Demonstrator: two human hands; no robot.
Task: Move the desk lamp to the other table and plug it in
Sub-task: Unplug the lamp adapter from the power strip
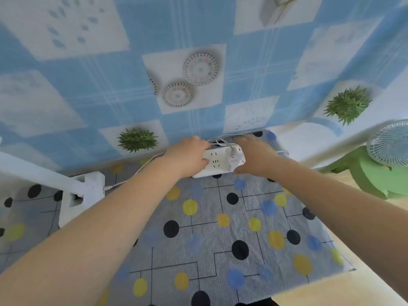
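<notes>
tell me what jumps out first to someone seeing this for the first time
Two bare arms reach to the far edge of the dotted tablecloth, where the left hand and right hand grip a white power strip from either end. A white desk lamp stands at the left, and a green fan at the right edge.

Two hands [187, 155] [254, 160], one power strip [218, 164], one lamp [81, 195], one fan [390, 144].

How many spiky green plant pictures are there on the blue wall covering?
2: one spiky green plant picture low on the wall, just left of the left hand, the other at right, above the fan.
</notes>
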